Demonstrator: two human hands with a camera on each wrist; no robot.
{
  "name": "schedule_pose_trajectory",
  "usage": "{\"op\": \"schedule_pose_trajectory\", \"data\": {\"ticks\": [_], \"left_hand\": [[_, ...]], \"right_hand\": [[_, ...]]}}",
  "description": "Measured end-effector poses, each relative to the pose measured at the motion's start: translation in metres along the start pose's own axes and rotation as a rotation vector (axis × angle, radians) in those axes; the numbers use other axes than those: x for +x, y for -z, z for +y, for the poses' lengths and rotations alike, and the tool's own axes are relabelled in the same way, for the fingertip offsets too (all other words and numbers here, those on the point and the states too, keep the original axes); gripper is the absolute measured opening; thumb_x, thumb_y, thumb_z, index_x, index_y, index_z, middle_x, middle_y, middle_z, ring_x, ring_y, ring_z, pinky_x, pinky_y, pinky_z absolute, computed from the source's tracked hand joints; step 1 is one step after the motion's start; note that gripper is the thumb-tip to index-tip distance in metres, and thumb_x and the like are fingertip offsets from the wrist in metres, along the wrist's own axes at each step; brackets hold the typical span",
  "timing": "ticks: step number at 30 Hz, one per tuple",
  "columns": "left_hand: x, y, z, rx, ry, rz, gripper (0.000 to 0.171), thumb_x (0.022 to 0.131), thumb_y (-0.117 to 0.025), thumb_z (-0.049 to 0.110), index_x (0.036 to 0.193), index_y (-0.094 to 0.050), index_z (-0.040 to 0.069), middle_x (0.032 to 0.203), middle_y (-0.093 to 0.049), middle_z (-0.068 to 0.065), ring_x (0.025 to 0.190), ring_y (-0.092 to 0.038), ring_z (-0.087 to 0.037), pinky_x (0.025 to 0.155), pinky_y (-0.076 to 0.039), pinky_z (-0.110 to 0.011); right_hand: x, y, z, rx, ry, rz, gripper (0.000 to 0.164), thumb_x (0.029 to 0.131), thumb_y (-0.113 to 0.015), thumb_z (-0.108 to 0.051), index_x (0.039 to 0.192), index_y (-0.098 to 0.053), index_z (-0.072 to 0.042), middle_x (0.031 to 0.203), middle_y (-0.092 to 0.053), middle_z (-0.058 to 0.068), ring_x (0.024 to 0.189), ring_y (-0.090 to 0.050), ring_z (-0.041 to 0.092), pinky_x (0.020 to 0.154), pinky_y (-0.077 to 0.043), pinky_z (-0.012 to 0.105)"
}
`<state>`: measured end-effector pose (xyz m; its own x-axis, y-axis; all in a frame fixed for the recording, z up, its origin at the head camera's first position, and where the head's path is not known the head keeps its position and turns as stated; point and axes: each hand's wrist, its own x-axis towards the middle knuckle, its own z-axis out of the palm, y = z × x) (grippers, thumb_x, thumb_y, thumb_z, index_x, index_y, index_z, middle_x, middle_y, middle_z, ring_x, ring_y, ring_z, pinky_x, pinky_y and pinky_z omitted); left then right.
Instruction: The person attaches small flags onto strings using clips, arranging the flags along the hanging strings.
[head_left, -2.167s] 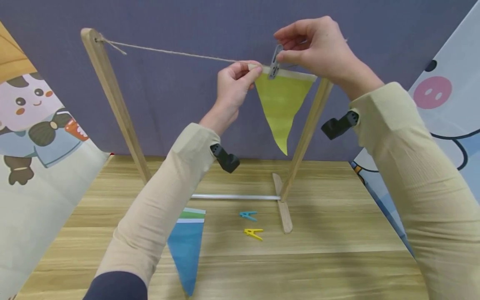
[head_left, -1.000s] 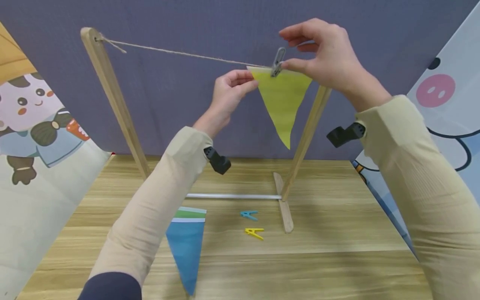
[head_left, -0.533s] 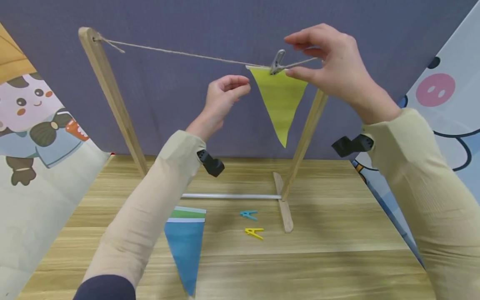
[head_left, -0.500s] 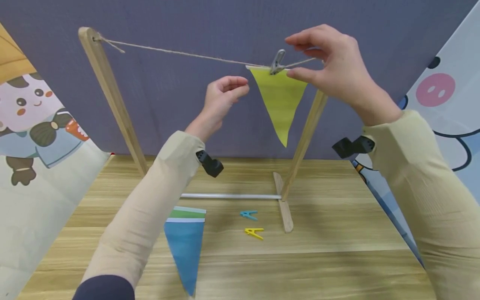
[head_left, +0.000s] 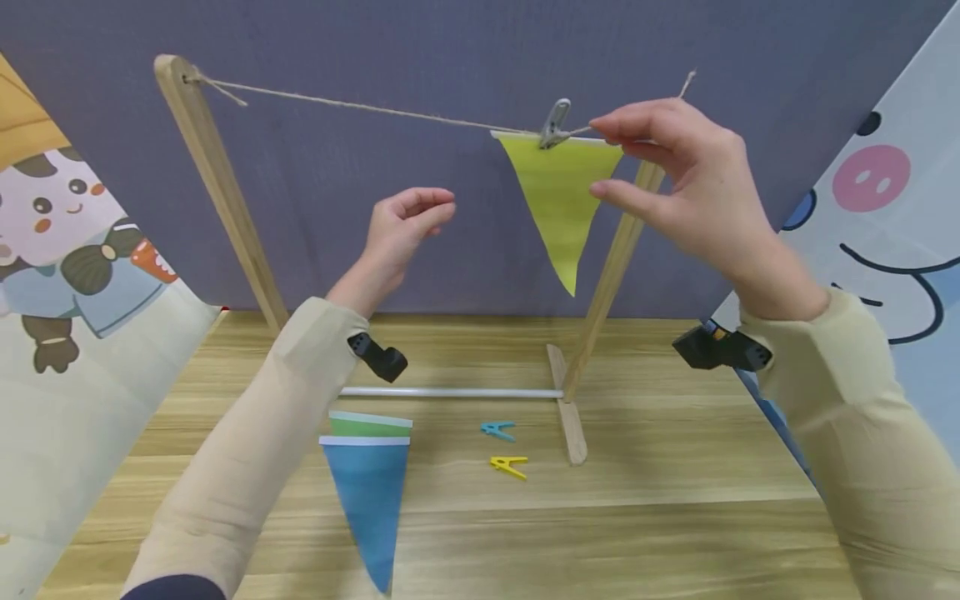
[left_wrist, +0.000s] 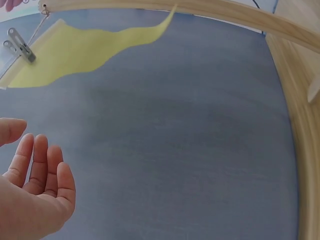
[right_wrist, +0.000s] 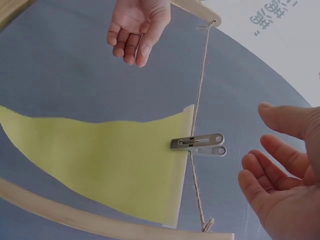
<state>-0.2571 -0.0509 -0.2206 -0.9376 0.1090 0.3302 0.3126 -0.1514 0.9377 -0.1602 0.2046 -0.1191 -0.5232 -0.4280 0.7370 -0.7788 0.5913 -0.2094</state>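
A yellow triangular pennant (head_left: 558, 200) hangs point down from a twine line (head_left: 360, 106), held by one grey clothespin (head_left: 554, 125) at its white top edge. My left hand (head_left: 405, 229) is in the air left of the pennant, fingers loosely bent and holding nothing. Close to the pennant's right side is my right hand (head_left: 686, 175), thumb and fingers spread apart with nothing between them. The right wrist view shows the clothespin (right_wrist: 197, 144) gripping pennant and twine, apart from the right hand (right_wrist: 285, 175).
Wooden posts (head_left: 225, 192) carry the twine, joined low down by a white rod (head_left: 457, 392). On the wooden table (head_left: 637, 533) lie a blue pennant (head_left: 371, 500) over a green one (head_left: 367, 427), a blue clothespin (head_left: 497, 430) and a yellow clothespin (head_left: 508, 466).
Both hands have let go: the left released the pennant's corner and drew down and left, the right released the grey clothespin and moved right and down. The pennant now hangs by itself.
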Motion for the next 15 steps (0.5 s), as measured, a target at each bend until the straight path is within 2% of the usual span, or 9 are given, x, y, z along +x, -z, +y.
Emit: {"op": "schedule_pose_trajectory", "data": {"ticks": [5,7,12,15], "left_hand": [[-0.01,0.012,-0.006,0.003,0.018,-0.009,0.024,0.088,-0.065,0.007,0.108,-0.062,-0.005,0.089,-0.064,0.004,0.085,-0.059,-0.011,0.074,-0.046,-0.022],[-0.013,0.016,-0.008,-0.009,0.031,-0.007,0.022,0.087,-0.065,0.007,0.107,-0.063,-0.004,0.09,-0.064,0.003,0.085,-0.06,-0.011,0.074,-0.047,-0.022],[-0.022,0.024,-0.015,-0.046,0.053,0.003,0.01,0.086,-0.066,0.004,0.095,-0.069,0.006,0.089,-0.065,0.002,0.083,-0.061,-0.011,0.072,-0.048,-0.021],[-0.027,0.029,-0.021,-0.042,0.054,-0.003,0.008,0.086,-0.066,0.005,0.094,-0.069,0.008,0.089,-0.066,0.002,0.083,-0.061,-0.011,0.071,-0.048,-0.021]], "right_hand": [[-0.013,-0.002,0.0,0.047,-0.013,0.019,0.042,0.073,-0.071,0.014,0.114,-0.06,0.01,0.114,-0.058,-0.006,0.105,-0.056,0.01,0.092,-0.044,0.02],[-0.018,-0.004,0.001,0.07,-0.011,0.028,0.043,0.071,-0.071,0.017,0.112,-0.06,0.012,0.114,-0.059,-0.002,0.105,-0.057,0.011,0.092,-0.045,0.021],[-0.031,-0.009,0.003,0.118,-0.012,0.028,0.045,0.069,-0.071,0.021,0.111,-0.059,0.013,0.114,-0.059,0.007,0.109,-0.056,0.011,0.092,-0.045,0.025],[-0.038,-0.012,0.003,0.147,-0.029,0.024,0.047,0.068,-0.07,0.022,0.113,-0.059,0.013,0.115,-0.059,0.008,0.11,-0.056,0.013,0.093,-0.045,0.026]]}}
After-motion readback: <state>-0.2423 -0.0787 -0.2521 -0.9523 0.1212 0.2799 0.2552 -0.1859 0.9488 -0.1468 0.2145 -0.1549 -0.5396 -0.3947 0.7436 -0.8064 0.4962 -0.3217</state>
